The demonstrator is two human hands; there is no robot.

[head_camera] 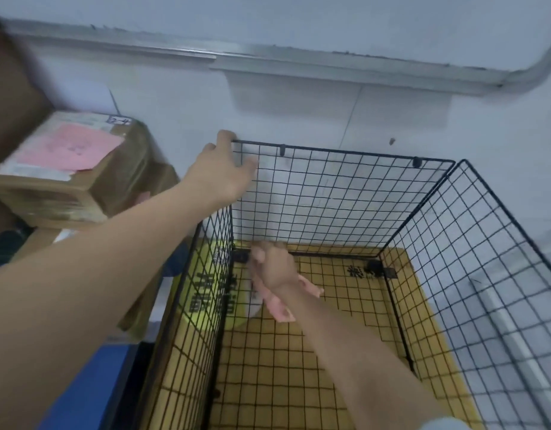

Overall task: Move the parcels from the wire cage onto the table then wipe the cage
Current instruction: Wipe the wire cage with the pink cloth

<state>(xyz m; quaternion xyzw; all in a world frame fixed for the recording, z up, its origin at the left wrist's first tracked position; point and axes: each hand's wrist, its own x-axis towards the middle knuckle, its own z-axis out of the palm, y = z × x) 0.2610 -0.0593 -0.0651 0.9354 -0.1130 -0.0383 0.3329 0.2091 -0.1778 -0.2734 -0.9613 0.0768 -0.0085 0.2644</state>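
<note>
A black wire cage [345, 193] stands against a pale wall, with no parcels inside it and a yellow floor showing through its mesh bottom. My left hand [219, 169] grips the cage's far left top corner, fingers curled over the rim. My right hand [272, 270] reaches down inside the cage to its far left bottom corner and holds a pink cloth [278, 305] against the mesh. A brown cardboard parcel [78, 172] with a pink label sits on a stack to the left of the cage.
More cardboard boxes [7, 97] stand at the far left. A yellow bag [206, 290] with black lettering lies just outside the cage's left wall. A blue surface [91, 377] lies at the lower left. A grey conduit [299, 62] runs along the wall.
</note>
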